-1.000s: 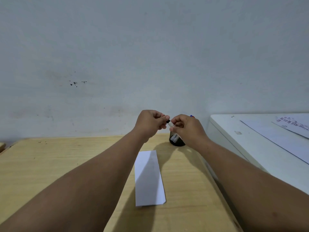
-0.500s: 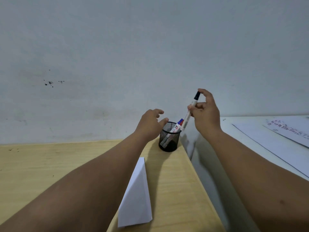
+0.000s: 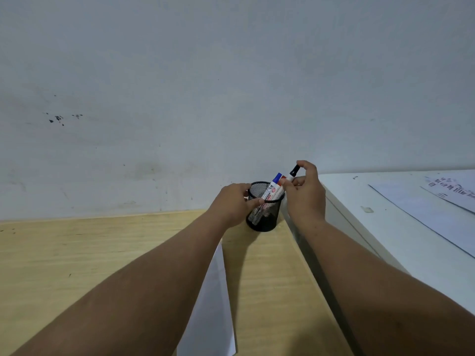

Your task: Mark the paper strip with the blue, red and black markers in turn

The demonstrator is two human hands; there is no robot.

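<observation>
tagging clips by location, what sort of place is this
Probably a plain office or study desk: a wooden desk against a bare wall, a black mesh pen holder with markers, and printed sheets on the white surface alongside.

Black mesh pen cup (image 3: 264, 217) standing between the fingers of both hands, on a pale wooden desk (image 3: 77, 258). White cabinet top (image 3: 385, 217) just beyond the right-hand fingers, bearing printed sheets (image 3: 437, 201). Grey wall (image 3: 205, 86) behind, dark specks (image 3: 57, 118) well left of the fingers.
</observation>
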